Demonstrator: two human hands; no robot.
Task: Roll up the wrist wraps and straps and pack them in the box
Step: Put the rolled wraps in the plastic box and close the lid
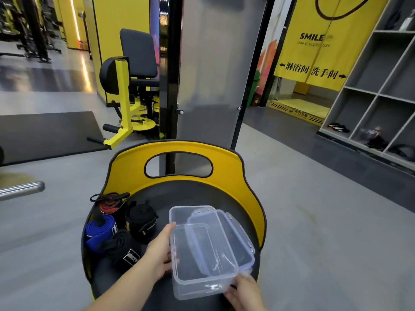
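Observation:
A clear plastic box (pixel 202 261) stands on the black seat of a yellow-backed chair (pixel 224 171), with its clear lid (pixel 224 236) lying tilted inside it. My left hand (pixel 160 250) lies flat against the box's left wall, fingers straight. My right hand (pixel 243 290) grips the box's near right corner. Left of the box lie rolled wraps: a red and black one (pixel 109 205), a blue one (pixel 100 232), a black roll (pixel 141 221) and another black one with a white label (pixel 124 250).
The chair stands on a grey gym floor. A yellow and black exercise machine (pixel 128 104) and a grey panel (pixel 208 70) rise behind it. A metal bar (pixel 22 189) juts in at the left. Open grey shelves (pixel 377 93) stand at the right.

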